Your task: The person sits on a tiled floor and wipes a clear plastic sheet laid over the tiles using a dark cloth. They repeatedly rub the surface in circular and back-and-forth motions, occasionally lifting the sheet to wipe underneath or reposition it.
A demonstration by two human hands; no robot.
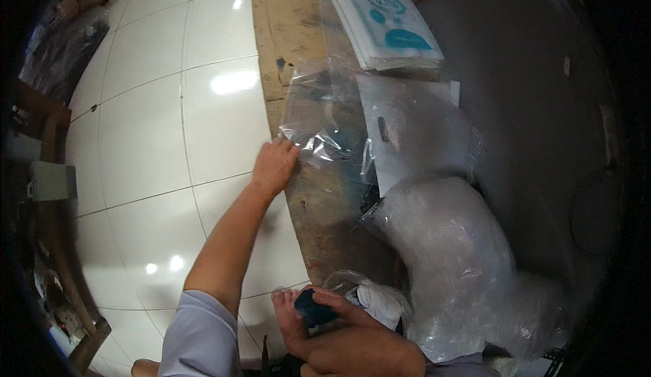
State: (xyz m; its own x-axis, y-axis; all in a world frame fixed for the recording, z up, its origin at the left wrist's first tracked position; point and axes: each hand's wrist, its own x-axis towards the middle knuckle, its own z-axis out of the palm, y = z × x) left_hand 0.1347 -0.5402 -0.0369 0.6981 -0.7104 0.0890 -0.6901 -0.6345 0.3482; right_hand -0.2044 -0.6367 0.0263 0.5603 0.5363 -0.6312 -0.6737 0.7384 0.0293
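My left hand [274,163] grips the near edge of a clear plastic bag [324,116] that lies flat on a worn wooden bench [288,31]. My right hand [346,340], low in the view, pinches a small dark blue object [313,307] next to a crumpled clear bag holding white cloth [376,302]. A white plastic bag with a cut-out handle [413,129] lies just right of the clear bag, partly under it.
A stack of white bags with teal print [383,17] sits at the bench's far end. A large bulging clear sack [461,262] fills the near right against a grey wall [522,72]. White floor tiles [169,126] spread left; dark clutter lines the left rim.
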